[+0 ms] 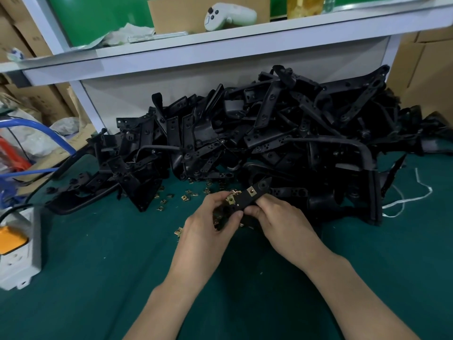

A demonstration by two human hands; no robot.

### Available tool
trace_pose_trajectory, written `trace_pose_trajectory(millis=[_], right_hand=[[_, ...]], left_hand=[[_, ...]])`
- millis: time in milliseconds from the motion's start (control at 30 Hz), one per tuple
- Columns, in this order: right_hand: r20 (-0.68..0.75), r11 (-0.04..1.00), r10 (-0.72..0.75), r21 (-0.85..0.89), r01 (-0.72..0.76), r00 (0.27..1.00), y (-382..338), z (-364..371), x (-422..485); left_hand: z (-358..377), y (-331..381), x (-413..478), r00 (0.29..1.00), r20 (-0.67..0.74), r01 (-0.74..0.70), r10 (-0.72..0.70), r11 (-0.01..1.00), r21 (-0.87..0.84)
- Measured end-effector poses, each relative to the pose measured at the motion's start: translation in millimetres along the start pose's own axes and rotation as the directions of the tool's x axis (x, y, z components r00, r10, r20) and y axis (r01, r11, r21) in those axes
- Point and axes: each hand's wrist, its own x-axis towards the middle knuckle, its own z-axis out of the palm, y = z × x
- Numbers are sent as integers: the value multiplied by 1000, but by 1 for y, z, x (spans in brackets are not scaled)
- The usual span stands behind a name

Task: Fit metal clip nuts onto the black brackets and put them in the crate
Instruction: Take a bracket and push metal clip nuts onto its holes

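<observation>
Left hand (208,224) is pinching a small brass-coloured metal clip nut (230,199) against the near end of a flat black bracket strip (246,203), its fingers curling round both; more nuts seem to be resting in its palm. Just beside it, the right hand (277,217) is clamping the strip's lower edge between thumb and curled fingers. 1 fitted clip nut (251,191) is already sitting on the strip beyond the right thumb. I am judging the bracket light and stiff, so holding it by bare edges clear of its holes should be steadying it; the nuts are looking tiny, springy and slippery, best pinched by their flat faces. Loose clip nuts (186,198) are lying beyond the left hand on the dark green cloth surface (98,253), before a heap of black brackets (269,133). No crate is showing.
</observation>
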Motion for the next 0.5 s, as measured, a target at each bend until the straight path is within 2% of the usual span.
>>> trace_pose_trajectory(millis=[267, 500], right_hand=[[-2, 999, -31, -12, 31, 1000, -1, 0, -1], [-6, 998, -66, -6, 66, 998, 2, 2, -1]], left_hand=[[4, -7, 0, 996, -67, -44, 51, 993, 106], [3, -9, 1, 998, -42, -43, 49, 990, 132]])
